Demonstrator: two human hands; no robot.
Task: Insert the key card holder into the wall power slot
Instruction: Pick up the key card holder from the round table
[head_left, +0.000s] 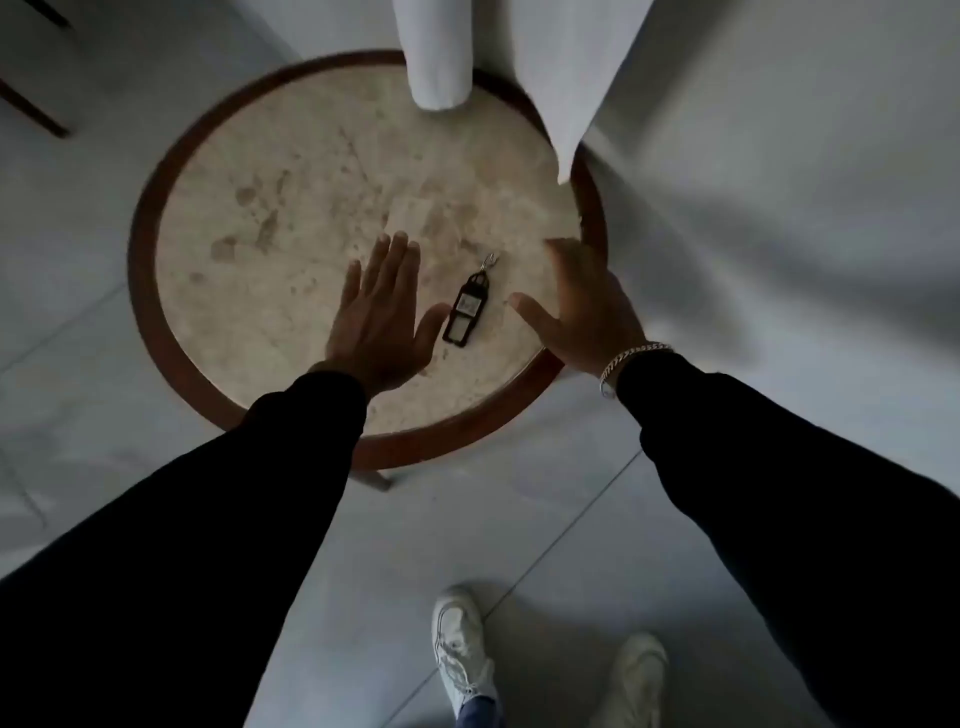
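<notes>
Fingers spread and empty on both my left hand (382, 317) and right hand (582, 306), flanking the key card holder (465, 312) lying flat on the round worktop (249, 291), probably framing it for pickup.

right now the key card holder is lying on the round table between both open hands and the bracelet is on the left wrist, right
Not quite. The bracelet is on the right wrist, not the left; the head view shows it just behind the right hand. The rest holds: the key card holder lies flat on the round table between the left hand and the right, and both hands are open.
</notes>
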